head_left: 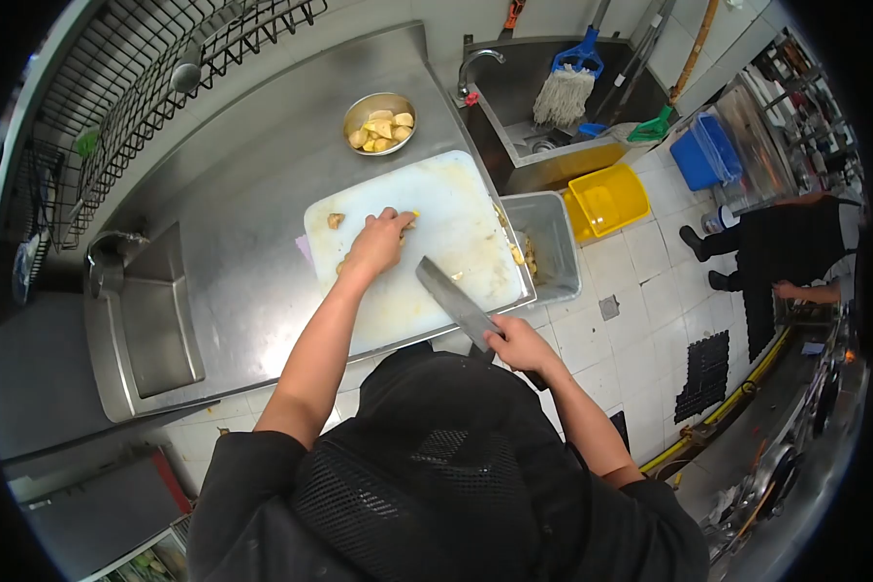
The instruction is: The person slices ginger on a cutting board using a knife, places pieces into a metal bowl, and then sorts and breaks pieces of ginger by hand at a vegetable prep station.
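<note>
My right hand [516, 344] is closed round the handle of a cleaver [454, 300], whose broad blade points up and left over the front of the white cutting board [456, 184]. On the board, my left hand [380, 238] rests with bent fingers at a small yellowish piece, mostly hidden beneath the fingertips. A brown, knobbly piece [336, 221] lies left of that hand, and another is partly hidden by the wrist. Small scraps lie near the board's right edge. Behind the board stands a metal bowl [349, 114] of peeled yellow pieces.
A grey bin [559, 228] with peelings stands at the counter's right end, beside a yellow container [619, 199]. Sinks [155, 325] lie left and back right, the latter with a mop [565, 95]. A co-worker [791, 247] stands at the far right. A wire rack hangs upper left.
</note>
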`<action>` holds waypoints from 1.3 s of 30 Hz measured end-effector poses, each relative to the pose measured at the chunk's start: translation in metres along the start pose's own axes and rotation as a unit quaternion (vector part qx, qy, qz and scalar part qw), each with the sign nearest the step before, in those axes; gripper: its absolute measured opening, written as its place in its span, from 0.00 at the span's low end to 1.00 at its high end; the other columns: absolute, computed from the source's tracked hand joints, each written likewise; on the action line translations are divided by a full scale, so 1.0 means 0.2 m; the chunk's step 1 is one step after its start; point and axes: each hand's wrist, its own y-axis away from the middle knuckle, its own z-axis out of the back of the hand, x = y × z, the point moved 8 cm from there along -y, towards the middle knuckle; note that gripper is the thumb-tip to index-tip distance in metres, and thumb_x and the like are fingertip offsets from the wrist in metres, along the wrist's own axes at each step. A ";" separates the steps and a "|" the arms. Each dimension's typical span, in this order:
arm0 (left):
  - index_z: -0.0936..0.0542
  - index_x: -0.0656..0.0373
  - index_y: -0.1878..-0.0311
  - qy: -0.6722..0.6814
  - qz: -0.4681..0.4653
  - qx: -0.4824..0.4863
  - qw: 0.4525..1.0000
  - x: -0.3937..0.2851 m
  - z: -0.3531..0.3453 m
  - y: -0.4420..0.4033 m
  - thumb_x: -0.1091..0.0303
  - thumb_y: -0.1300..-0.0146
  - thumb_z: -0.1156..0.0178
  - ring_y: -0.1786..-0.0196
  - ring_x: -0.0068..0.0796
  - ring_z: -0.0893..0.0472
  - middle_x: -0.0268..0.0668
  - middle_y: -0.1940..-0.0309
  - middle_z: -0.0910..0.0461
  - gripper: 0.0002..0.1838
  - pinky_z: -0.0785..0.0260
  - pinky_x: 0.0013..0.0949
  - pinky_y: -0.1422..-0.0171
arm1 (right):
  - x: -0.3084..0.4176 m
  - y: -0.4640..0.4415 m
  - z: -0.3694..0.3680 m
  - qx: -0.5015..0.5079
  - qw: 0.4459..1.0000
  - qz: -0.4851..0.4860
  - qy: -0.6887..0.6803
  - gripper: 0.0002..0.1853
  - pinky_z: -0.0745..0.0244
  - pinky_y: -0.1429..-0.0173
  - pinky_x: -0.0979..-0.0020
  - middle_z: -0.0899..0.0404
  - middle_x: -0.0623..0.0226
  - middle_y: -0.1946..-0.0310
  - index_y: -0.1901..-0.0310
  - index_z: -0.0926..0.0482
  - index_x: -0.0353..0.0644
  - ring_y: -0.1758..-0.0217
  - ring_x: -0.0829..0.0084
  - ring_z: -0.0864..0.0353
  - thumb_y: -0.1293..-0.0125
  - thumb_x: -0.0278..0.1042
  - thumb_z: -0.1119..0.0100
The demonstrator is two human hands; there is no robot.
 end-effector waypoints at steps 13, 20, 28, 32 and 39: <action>0.25 0.58 0.34 0.096 0.096 -0.094 0.986 0.39 0.20 0.23 0.66 0.38 0.32 0.44 0.56 0.19 0.48 0.42 0.19 0.28 0.25 0.49 0.38 | -0.13 0.23 0.31 -0.318 0.948 -0.016 0.023 0.09 0.23 0.60 0.49 0.18 0.39 0.70 0.57 0.25 0.31 0.62 0.37 0.16 0.27 0.31 0.47; 0.27 0.63 0.37 0.350 0.135 -0.101 0.921 0.27 -0.24 0.44 0.65 0.42 0.23 0.60 0.35 0.14 0.45 0.53 0.19 0.32 0.20 0.36 0.55 | 0.00 0.07 0.04 -0.170 0.974 0.051 0.142 0.11 0.27 0.59 0.38 0.19 0.38 0.72 0.56 0.28 0.33 0.66 0.35 0.18 0.26 0.35 0.47; 0.25 0.60 0.39 0.266 0.042 -0.207 0.941 0.07 -0.18 0.47 0.66 0.35 0.31 0.52 0.36 0.17 0.41 0.45 0.22 0.23 0.22 0.39 0.50 | 0.26 -0.03 0.03 -0.119 0.961 0.023 0.247 0.08 0.24 0.60 0.40 0.18 0.41 0.74 0.56 0.30 0.33 0.67 0.37 0.17 0.31 0.29 0.49; 0.22 0.59 0.42 0.234 -0.109 -0.173 0.951 0.00 -0.14 0.42 0.68 0.36 0.32 0.47 0.41 0.19 0.40 0.46 0.21 0.20 0.23 0.39 0.44 | 0.40 -0.05 0.04 -0.095 0.962 0.052 0.250 0.08 0.24 0.61 0.41 0.17 0.40 0.73 0.57 0.30 0.32 0.67 0.37 0.16 0.31 0.28 0.49; 0.22 0.61 0.44 0.257 -0.117 -0.101 0.954 -0.01 -0.14 0.40 0.70 0.38 0.35 0.50 0.42 0.19 0.42 0.49 0.22 0.19 0.24 0.38 0.44 | 0.44 -0.03 -0.01 -0.039 0.970 0.020 0.239 0.09 0.23 0.57 0.40 0.17 0.38 0.72 0.56 0.30 0.31 0.65 0.37 0.16 0.31 0.28 0.50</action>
